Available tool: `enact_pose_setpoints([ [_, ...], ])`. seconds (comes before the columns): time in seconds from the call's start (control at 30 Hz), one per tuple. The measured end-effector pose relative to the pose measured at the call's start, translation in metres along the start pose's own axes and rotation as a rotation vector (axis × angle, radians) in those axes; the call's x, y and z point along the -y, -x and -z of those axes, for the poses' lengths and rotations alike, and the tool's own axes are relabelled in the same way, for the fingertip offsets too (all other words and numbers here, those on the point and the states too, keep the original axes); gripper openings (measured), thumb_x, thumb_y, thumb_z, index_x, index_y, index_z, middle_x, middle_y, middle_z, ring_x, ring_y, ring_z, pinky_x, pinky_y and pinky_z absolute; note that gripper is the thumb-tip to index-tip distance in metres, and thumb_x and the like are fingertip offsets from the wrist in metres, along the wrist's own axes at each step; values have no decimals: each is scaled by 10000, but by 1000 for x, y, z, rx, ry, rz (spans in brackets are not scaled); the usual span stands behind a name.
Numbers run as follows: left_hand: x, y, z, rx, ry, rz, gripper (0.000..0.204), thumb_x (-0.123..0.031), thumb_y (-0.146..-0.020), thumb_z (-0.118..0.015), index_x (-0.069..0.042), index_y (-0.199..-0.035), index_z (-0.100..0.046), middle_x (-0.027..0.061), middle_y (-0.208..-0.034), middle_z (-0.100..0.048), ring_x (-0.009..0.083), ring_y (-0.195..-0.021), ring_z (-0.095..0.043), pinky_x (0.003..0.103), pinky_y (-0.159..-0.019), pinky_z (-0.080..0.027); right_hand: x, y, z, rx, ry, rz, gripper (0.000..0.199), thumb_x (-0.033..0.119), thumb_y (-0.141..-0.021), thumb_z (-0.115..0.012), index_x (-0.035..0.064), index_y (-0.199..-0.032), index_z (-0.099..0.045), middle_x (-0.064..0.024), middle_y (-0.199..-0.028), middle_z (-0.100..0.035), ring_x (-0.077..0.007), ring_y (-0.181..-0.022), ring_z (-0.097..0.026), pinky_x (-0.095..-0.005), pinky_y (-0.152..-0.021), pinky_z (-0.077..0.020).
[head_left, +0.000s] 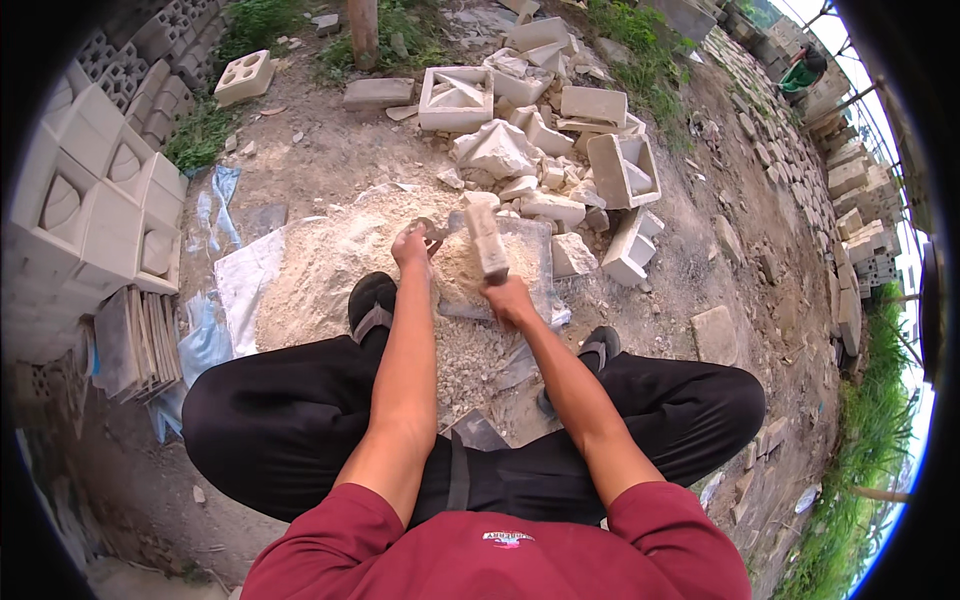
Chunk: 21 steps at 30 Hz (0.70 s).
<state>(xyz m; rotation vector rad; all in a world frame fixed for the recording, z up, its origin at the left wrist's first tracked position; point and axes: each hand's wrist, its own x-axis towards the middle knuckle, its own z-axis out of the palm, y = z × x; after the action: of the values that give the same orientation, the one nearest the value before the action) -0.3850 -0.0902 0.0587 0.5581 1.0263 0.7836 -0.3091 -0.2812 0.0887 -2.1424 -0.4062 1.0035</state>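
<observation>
My right hand [508, 300] is closed round the near end of a dusty, block-shaped mallet [486, 238]. Its long pale body points away from me over a grey slab [530, 240] coated in powder. To the left, my left hand [410, 247] has its fingers curled at a small brownish piece [432, 228], too small to name surely. Cream-coloured crushed rubble [330, 260] is heaped under and beside that hand. Just beyond both hands lie broken pale chunks [497, 150].
Moulded cream blocks [105, 200] are stacked at the left, above upright thin boards [140, 340]. Broken hollow blocks [625, 170] lie at the far right of the pile. A wooden post [364, 35] stands at the back. Another person [803, 72] is far off right.
</observation>
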Motion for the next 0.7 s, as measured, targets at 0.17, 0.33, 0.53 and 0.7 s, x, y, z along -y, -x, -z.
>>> enact_pose_setpoints([
  [0.17,2,2,-9,54,-9,-1,209,-90,-911,-565,3,-1093,-523,132,-985,-598,277,-848,-641,406,-714,-592,-4,-9,9,43,13,-85,249,221,-729,-699,-5,-832,-683,-125,-685,-653,-179,-549,-626,-333,-505,-511],
  [0.33,5,1,-7,52,-29,-3,233,-95,-904,-572,8,-1107,-523,134,-997,-595,276,-857,-634,411,-715,-590,44,0,17,34,-296,101,229,220,-768,-693,-3,-754,-641,-80,-612,-612,-173,-492,-605,-326,-456,-493],
  [0.53,11,3,-27,61,-14,39,201,-90,-904,-578,-3,-1080,-538,115,-967,-599,260,-806,-628,403,-696,-594,-28,-20,6,-82,66,73,374,324,-716,-720,-29,-835,-691,-159,-693,-681,-237,-567,-667,-352,-574,-537],
  [0.7,8,6,-20,61,-5,24,205,-98,-904,-585,-5,-1079,-535,123,-980,-585,263,-838,-614,405,-710,-587,-18,-24,30,-37,35,-46,367,313,-688,-720,-48,-746,-683,-154,-642,-668,-238,-577,-675,-356,-575,-541],
])
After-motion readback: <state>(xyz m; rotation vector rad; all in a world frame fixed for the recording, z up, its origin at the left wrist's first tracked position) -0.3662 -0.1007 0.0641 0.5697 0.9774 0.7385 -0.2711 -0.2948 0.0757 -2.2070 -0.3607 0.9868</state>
